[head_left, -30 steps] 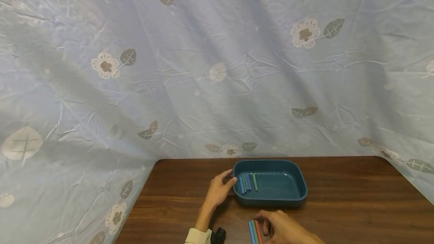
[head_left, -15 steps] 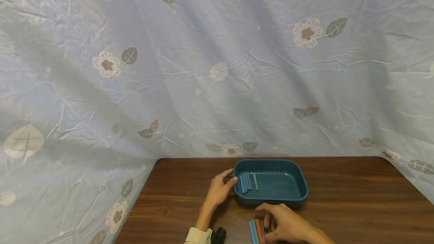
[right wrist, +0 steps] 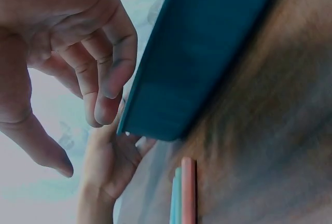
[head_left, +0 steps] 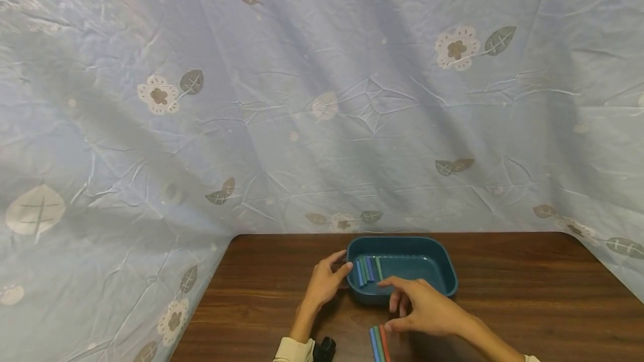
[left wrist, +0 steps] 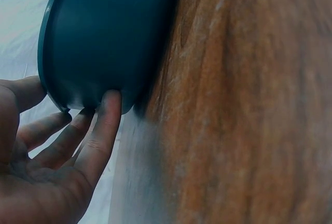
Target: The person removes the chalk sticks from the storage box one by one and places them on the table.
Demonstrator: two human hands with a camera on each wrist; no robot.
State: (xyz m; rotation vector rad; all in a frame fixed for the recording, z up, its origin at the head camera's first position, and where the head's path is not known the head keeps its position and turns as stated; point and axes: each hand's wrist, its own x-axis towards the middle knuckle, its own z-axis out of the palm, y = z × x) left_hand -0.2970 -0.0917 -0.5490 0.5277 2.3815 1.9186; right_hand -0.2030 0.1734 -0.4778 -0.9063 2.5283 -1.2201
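My left hand [head_left: 322, 284] holds the left end of a dark teal tray [head_left: 449, 289], thumb at the rim and fingertips against the outer wall [left wrist: 104, 32]. Inside the tray, at its left, lie several slim blue and green sticks [head_left: 359, 274], with one green stick [head_left: 379, 268] a little apart. My right hand [head_left: 427, 309] hovers over the tray's near edge, thumb and index finger spread, other fingers loosely bent, holding nothing. Below it on the table, a blue stick [head_left: 374, 344], a green stick [head_left: 379, 344] and a red stick [head_left: 384, 343] lie side by side.
Brown wood-grain table [head_left: 528, 295] carries the tray near its back edge. A pale patterned sheet [head_left: 282, 127] hangs behind and along the sides. A small black object [head_left: 324, 349] sits at my left wrist.
My right hand has risen from beside the red stick and moved forward to the tray's near edge, carrying nothing. The left hand, tray and sticks look unchanged.
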